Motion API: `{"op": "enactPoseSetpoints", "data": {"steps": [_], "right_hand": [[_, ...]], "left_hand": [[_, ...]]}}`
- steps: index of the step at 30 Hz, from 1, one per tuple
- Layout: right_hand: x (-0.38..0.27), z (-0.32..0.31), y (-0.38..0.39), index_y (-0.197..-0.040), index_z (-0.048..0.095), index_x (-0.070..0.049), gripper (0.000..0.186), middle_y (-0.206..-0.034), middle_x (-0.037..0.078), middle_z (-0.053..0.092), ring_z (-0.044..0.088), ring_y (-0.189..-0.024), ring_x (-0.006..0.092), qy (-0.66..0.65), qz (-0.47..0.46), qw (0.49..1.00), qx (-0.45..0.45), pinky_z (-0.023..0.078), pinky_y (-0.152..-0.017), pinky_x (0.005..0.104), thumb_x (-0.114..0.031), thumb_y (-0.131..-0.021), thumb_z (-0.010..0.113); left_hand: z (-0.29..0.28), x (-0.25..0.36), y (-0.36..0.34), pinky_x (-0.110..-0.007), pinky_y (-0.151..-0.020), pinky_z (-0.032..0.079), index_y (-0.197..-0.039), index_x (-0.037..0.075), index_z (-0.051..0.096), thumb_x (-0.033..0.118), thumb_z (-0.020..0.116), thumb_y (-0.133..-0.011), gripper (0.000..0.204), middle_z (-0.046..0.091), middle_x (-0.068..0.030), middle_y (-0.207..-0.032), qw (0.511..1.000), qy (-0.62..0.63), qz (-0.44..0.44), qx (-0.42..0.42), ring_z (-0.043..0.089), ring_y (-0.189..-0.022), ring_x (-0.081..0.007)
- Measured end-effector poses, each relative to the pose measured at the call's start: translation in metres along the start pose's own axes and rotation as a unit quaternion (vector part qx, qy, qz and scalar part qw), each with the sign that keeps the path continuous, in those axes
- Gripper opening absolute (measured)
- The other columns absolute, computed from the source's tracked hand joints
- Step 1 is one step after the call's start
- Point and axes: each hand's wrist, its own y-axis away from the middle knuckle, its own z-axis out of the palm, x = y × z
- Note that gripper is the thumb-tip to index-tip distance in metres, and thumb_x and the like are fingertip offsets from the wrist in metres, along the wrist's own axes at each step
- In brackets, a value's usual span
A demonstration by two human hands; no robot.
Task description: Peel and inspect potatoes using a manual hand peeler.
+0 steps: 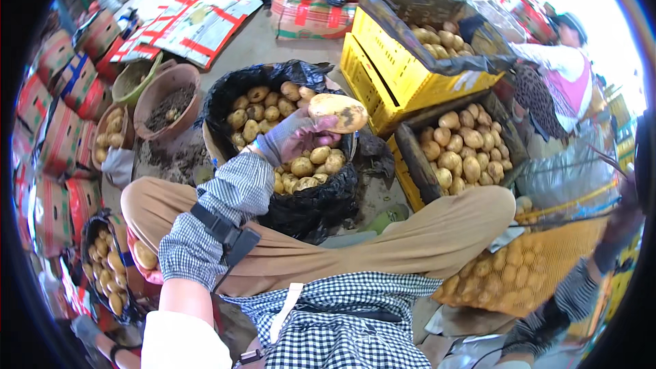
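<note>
My left hand (294, 138), in a grey and purple glove, is closed round a large, long potato (344, 111). It holds the potato above a basket lined with black plastic (311, 201), which stands in front of my crossed legs with many potatoes (306, 166) in it. A checked oversleeve covers that forearm, with a black buckled strap round it. My right hand (617, 227), gloved and dark, is raised at the far right rim, near an orange mesh sack of potatoes (509, 273). Its fingers are too dark and cut off to read.
Yellow crates (383, 78) of potatoes stand at right. Brown tubs (191, 99) and a black-lined container of potatoes (102, 266) are on the left. Cartons (58, 123) line the left side. A seated person (564, 72) is at right; another person's gloved hand (85, 330) shows lower left.
</note>
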Motion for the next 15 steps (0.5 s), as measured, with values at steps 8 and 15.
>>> {"op": "enactPoseSetpoints", "data": {"steps": [8, 15], "right_hand": [[-0.166, 0.28, 0.072, -0.138, 0.046, -0.004, 0.041, -0.095, 0.009, 0.066, 0.049, -0.057, 0.0014, -0.588, 0.236, 0.74, -0.224, 0.042, -0.048, 0.016, -0.008, -0.097, 0.049], [-0.193, 0.347, 0.138, -0.141, 0.043, -0.004, 0.043, -0.082, 0.003, 0.057, 0.045, -0.06, 0.0034, -0.626, 0.292, 0.643, -0.332, 0.04, -0.056, 0.017, -0.013, -0.099, 0.046]], "left_hand": [[0.032, -0.014, 0.034, -0.031, -0.086, 0.054, -0.136, 0.007, 0.044, 0.05, 0.045, -0.097, 0.059, 0.059, -0.0119, -0.124, 0.945, 0.323, 0.039, 0.024, 0.062, -0.106, -0.0255], [0.031, -0.039, 0.015, -0.036, -0.089, 0.053, -0.136, 0.007, 0.043, 0.044, 0.047, -0.097, 0.054, 0.055, -0.0115, -0.129, 0.935, 0.329, 0.035, 0.129, 0.059, -0.111, -0.0284]]}}
